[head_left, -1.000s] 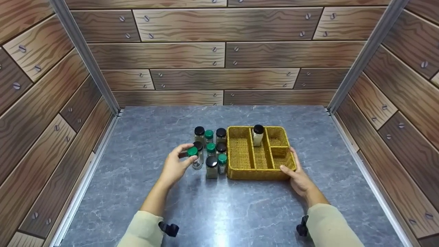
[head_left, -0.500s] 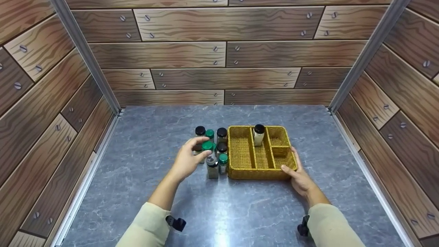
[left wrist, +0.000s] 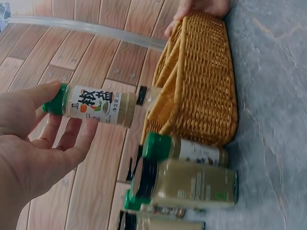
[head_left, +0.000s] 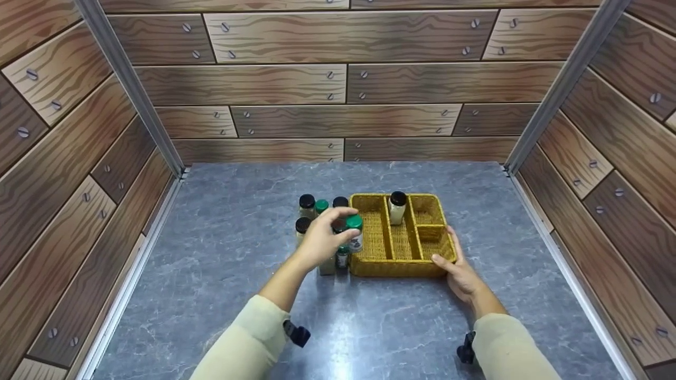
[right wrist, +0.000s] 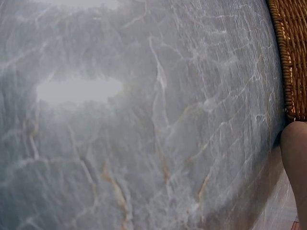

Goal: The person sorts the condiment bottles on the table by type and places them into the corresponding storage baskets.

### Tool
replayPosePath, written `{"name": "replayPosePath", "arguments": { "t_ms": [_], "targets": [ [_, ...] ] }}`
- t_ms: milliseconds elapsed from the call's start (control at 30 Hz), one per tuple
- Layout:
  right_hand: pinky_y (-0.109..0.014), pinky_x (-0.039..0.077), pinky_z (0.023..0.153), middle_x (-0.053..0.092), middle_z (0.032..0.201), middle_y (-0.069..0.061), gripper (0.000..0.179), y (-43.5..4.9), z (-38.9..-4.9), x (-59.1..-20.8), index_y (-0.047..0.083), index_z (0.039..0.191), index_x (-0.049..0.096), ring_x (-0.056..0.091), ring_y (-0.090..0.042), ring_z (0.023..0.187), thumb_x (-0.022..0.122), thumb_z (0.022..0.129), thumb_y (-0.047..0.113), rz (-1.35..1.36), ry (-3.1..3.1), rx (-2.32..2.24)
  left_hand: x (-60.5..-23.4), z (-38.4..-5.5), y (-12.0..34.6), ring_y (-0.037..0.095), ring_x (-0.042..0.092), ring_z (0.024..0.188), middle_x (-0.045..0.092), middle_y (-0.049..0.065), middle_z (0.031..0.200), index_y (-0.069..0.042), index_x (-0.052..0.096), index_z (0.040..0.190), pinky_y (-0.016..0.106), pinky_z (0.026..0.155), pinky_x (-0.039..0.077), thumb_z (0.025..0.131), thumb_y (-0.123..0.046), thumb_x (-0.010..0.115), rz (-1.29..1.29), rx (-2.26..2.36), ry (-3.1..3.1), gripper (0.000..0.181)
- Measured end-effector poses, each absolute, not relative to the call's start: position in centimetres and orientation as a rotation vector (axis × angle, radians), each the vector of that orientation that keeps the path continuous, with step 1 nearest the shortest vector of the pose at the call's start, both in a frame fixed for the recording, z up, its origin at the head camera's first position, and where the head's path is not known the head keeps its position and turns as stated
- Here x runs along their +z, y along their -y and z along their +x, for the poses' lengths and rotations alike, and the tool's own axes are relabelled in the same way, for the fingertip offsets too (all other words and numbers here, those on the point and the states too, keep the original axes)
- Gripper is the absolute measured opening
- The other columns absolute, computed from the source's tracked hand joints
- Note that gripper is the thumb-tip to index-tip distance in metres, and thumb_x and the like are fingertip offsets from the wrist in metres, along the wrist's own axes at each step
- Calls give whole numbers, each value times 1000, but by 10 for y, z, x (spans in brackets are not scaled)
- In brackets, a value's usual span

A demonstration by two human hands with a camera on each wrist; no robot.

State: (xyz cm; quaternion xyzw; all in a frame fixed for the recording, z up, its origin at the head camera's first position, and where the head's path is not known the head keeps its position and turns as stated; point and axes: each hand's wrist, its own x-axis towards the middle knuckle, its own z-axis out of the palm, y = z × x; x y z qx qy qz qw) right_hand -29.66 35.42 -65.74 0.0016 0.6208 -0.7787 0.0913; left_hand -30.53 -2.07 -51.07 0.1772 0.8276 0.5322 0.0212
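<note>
My left hand pinches a green-capped spice jar by its cap, between thumb and fingers. In the head view the raised jar is upright, at the left rim of a woven basket with several compartments. My right hand grips the basket's near right corner, its thumb on the rim. A black-capped jar of pale contents stands in the back of the middle compartment. Left of the basket, partly hidden by my left hand, is a group of spice jars, among them a black-capped one and a green-capped one.
The grey marbled tabletop lies under everything. Wood-patterned walls enclose it at the back and both sides, with metal posts at the back corners. The right wrist view shows mostly tabletop and the basket's edge.
My left hand has carried the green-capped spice jar rightward, over the other jars, up to the basket's left rim. My right hand keeps its grip on the basket, which stays in place.
</note>
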Motion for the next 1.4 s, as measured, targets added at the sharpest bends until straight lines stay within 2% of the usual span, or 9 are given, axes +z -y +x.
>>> {"name": "replayPosePath", "arguments": {
  "t_ms": [300, 467, 667, 833, 900, 967, 1067, 1133, 1400],
  "targets": [
    [-51, -5, 140, -6, 185, -11, 104, -359, -296, -657, 42, 174, -5, 4, -35, 170, 61, 106, -1, 18, -1844, -2329, -518, -316, -22, 33, 69, 127, 67, 13, 136, -13, 68, 141, 46, 110, 59, 98, -19, 81, 605, 1618, -2530, 45],
    [-52, -8, 140, -10, 185, -12, 104, -362, -296, -656, 41, 174, -4, -2, -35, 171, 62, 106, -1, 12, -1850, -2334, -523, -320, -46, 31, 69, 129, 68, 10, 137, -14, 68, 142, 44, 108, 60, 99, -21, 81, 599, 1599, -2520, 45],
    [-44, 2, 140, -4, 185, -6, 103, -361, -294, -658, 43, 174, -5, 8, -30, 169, 60, 107, -1, 60, -1851, -2309, -531, -325, -75, 29, 69, 128, 68, 11, 138, -14, 68, 144, 37, 107, 60, 100, -20, 79, 604, 1588, -2522, 45],
    [-45, 5, 139, -1, 185, -5, 105, -359, -292, -659, 41, 174, -5, 10, -31, 168, 63, 106, 0, 72, -1844, -2307, -535, -325, -99, 31, 69, 125, 67, 14, 138, -11, 69, 143, 36, 108, 60, 99, -12, 79, 617, 1651, -2510, 44],
    [-44, 11, 138, -1, 185, -6, 105, -358, -292, -659, 42, 174, -5, 14, -33, 167, 63, 106, 1, 71, -1856, -2297, -534, -325, -108, 31, 69, 126, 67, 15, 140, -11, 69, 142, 38, 110, 59, 99, -11, 78, 631, 1661, -2509, 44],
    [-36, 23, 133, 2, 185, -7, 105, -358, -292, -658, 41, 174, -5, 20, -31, 165, 64, 106, 1, 71, -1863, -2292, -532, -326, -116, 30, 68, 127, 66, 14, 142, -11, 69, 143, 36, 111, 58, 100, -11, 78, 639, 1647, -2529, 44],
    [-21, 37, 119, 7, 184, -7, 105, -358, -293, -658, 41, 174, -5, 33, -25, 157, 65, 106, 2, 77, -1879, -2279, -530, -329, -127, 26, 68, 127, 67, 12, 143, -13, 69, 143, 33, 112, 57, 100, -14, 78, 650, 1610, -2565, 44],
    [-17, 42, 113, 11, 183, -7, 104, -357, -294, -659, 40, 174, -5, 39, -21, 153, 64, 106, 1, 77, -1874, -2286, -530, -332, -133, 24, 68, 125, 67, 11, 141, -14, 69, 143, 30, 110, 57, 100, -15, 78, 652, 1595, -2583, 44],
    [-16, 45, 112, 18, 180, -6, 104, -355, -297, -659, 39, 175, -1, 42, -21, 152, 64, 105, -1, 74, -1860, -2320, -542, -346, -151, 21, 70, 123, 69, 8, 138, -17, 70, 143, 26, 106, 57, 99, -16, 80, 665, 1582, -2594, 45]
  ]
}}
